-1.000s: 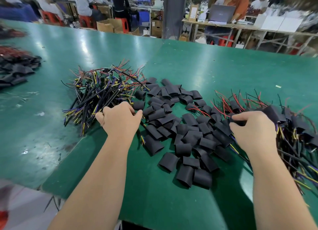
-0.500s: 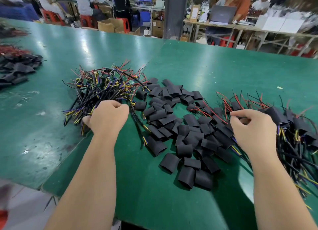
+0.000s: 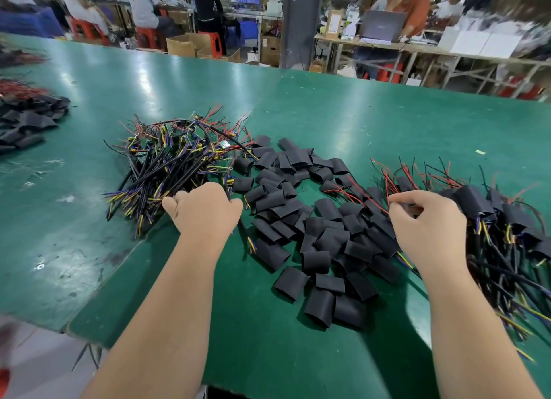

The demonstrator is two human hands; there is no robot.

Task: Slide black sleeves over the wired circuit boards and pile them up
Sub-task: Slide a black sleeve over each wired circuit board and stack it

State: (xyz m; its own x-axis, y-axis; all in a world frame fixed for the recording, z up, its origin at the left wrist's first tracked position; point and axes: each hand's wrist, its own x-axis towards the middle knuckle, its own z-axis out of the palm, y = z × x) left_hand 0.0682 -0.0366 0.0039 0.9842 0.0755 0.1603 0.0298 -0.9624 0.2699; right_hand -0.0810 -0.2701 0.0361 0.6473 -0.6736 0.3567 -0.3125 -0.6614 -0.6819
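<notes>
A tangle of bare wired circuit boards (image 3: 173, 160) lies at the left on the green table (image 3: 357, 121). My left hand (image 3: 205, 210) is at its near right edge, fingers curled down into the black cables and gripping them. Loose black sleeves (image 3: 298, 219) are scattered in the middle. The pile of sleeved boards (image 3: 501, 219) is on the right. My right hand (image 3: 429, 225) hovers at that pile's left edge with fingers loosely curled, and nothing shows between fingers and thumb. Its fingertips are close to some red wires (image 3: 384, 178).
Another heap of black sleeves and red wires (image 3: 26, 118) lies at the far left of the table. The near table edge (image 3: 89, 336) cuts diagonally at lower left. People sit at benches, cartons and stools behind the table.
My right hand let go of the sleeved board it held at the right pile and its fingers curled back. My left hand shifted along the near edge of the bare-board pile.
</notes>
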